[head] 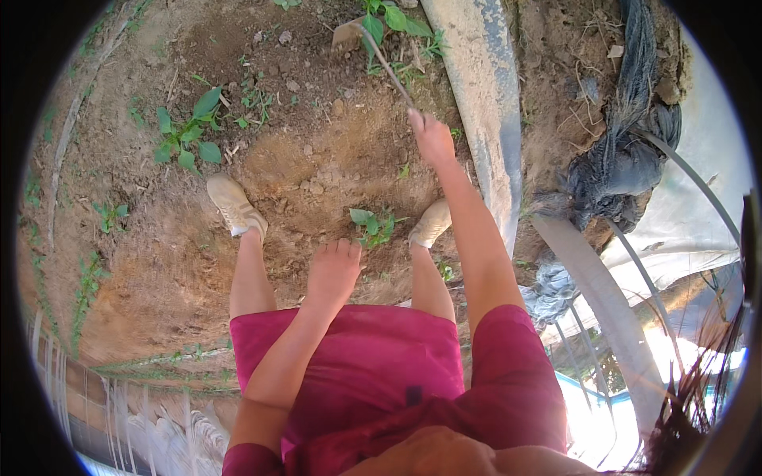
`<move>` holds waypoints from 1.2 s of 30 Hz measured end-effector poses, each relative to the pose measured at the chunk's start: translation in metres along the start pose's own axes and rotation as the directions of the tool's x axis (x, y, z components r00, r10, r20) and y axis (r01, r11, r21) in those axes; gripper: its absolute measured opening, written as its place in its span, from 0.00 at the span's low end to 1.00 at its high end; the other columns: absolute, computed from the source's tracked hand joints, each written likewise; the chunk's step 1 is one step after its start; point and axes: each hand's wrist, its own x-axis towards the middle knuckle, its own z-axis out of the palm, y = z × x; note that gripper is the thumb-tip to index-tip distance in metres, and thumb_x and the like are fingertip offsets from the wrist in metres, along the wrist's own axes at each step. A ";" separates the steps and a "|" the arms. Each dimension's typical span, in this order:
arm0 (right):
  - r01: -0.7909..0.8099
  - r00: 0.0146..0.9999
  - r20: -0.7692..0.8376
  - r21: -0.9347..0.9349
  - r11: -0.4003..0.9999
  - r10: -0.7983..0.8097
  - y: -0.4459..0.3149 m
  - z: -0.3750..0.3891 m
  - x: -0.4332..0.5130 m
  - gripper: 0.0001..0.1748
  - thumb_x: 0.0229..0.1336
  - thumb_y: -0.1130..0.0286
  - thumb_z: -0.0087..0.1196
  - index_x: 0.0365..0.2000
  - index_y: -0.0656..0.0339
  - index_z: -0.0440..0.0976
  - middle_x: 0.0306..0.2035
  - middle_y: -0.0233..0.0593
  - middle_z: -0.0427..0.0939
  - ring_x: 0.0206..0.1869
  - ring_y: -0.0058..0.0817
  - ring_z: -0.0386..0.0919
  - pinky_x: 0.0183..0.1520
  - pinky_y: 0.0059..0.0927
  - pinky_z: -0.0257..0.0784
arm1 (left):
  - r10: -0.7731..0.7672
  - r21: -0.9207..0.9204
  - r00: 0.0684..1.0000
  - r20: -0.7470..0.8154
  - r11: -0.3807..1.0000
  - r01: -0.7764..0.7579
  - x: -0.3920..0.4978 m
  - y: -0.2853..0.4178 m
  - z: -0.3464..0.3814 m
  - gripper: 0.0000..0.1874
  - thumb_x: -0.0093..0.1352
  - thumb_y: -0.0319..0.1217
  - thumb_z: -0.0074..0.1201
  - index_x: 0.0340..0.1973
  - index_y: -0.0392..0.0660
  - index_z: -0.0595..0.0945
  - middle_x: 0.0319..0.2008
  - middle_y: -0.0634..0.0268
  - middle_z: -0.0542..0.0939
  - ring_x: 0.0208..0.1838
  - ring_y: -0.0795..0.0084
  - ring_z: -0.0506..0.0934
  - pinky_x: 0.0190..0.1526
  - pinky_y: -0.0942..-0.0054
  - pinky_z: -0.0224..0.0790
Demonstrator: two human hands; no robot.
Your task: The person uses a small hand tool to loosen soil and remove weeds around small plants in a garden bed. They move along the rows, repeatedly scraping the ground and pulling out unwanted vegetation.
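Note:
My right hand [433, 140] grips the thin handle of a small hand hoe [388, 66]. Its flat blade [347, 33] is at the soil beside a leafy green seedling [381, 21] at the top of the view. Hanging in front of my lap, my left hand [334, 271] has its back up and its fingers curled down. Its palm is hidden, so I cannot see whether anything is in it. Just beyond it grows a small plant [375, 227] among weeds, between my feet. Another broad-leaved seedling [190, 135] stands past my left shoe [233, 202].
A dirty pale plastic strip [485, 101] runs along the right of the soil bed [286, 154]. Beyond it lie bunched dark netting [619, 160] and bent hoops [693, 169]. My right shoe [431, 223] is close to the strip. A thin hose-like line [64, 131] crosses the far left.

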 end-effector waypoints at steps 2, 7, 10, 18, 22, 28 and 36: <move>-0.072 0.997 0.012 0.010 0.997 0.072 0.009 0.009 0.005 0.35 0.66 0.41 0.38 0.39 0.67 0.75 0.36 0.64 0.78 0.43 0.60 0.76 0.48 0.53 0.69 | -0.020 -0.009 0.999 0.037 1.000 0.021 0.000 0.002 0.008 0.23 0.62 0.37 0.60 0.49 0.43 0.74 0.40 0.61 0.77 0.46 0.63 0.77 0.49 0.64 0.68; -0.143 0.989 0.066 0.249 0.958 0.130 0.044 0.043 -0.055 0.34 0.66 0.41 0.39 0.44 0.64 0.75 0.38 0.64 0.78 0.47 0.62 0.74 0.50 0.51 0.69 | -0.043 -0.028 0.992 0.121 0.999 0.047 0.004 0.008 0.004 0.26 0.62 0.39 0.62 0.52 0.44 0.72 0.42 0.60 0.77 0.47 0.62 0.77 0.50 0.63 0.69; -0.222 0.975 0.086 0.290 0.931 0.205 0.052 0.041 -0.098 0.33 0.65 0.40 0.40 0.44 0.63 0.76 0.38 0.63 0.78 0.47 0.61 0.75 0.51 0.51 0.69 | -0.059 -0.042 0.991 0.118 0.997 0.064 0.011 0.007 -0.007 0.26 0.62 0.39 0.62 0.52 0.44 0.72 0.42 0.60 0.77 0.47 0.62 0.77 0.49 0.63 0.69; -0.009 0.993 -0.116 0.046 0.999 0.015 0.033 -0.002 -0.009 0.33 0.65 0.39 0.38 0.38 0.62 0.74 0.30 0.58 0.79 0.37 0.56 0.78 0.43 0.51 0.71 | -0.038 0.025 0.991 0.129 0.999 0.035 0.007 0.005 0.009 0.27 0.62 0.40 0.62 0.53 0.43 0.72 0.41 0.61 0.77 0.46 0.63 0.76 0.49 0.63 0.68; -0.029 0.992 -0.123 0.039 0.999 0.033 0.060 0.013 0.017 0.35 0.64 0.38 0.39 0.45 0.62 0.74 0.32 0.60 0.80 0.40 0.57 0.78 0.45 0.52 0.71 | -0.034 0.021 0.989 0.143 0.999 0.031 0.006 0.013 0.016 0.26 0.63 0.41 0.61 0.53 0.43 0.73 0.42 0.61 0.77 0.47 0.63 0.76 0.49 0.63 0.68; -0.162 0.986 -0.018 0.131 0.978 0.166 0.080 0.016 -0.078 0.34 0.65 0.39 0.40 0.45 0.62 0.74 0.32 0.60 0.80 0.39 0.57 0.78 0.44 0.50 0.73 | -0.037 0.009 0.987 0.157 0.999 0.036 0.014 0.021 0.008 0.25 0.63 0.41 0.60 0.52 0.43 0.74 0.42 0.61 0.77 0.48 0.62 0.76 0.50 0.62 0.68; 0.131 0.965 -0.216 -0.101 0.986 -0.151 0.062 -0.023 0.007 0.32 0.65 0.40 0.40 0.34 0.62 0.73 0.29 0.59 0.80 0.35 0.57 0.79 0.40 0.52 0.74 | -0.032 0.017 0.987 0.156 0.999 0.029 0.013 0.018 0.018 0.26 0.63 0.41 0.60 0.53 0.43 0.74 0.41 0.60 0.77 0.47 0.63 0.76 0.49 0.63 0.69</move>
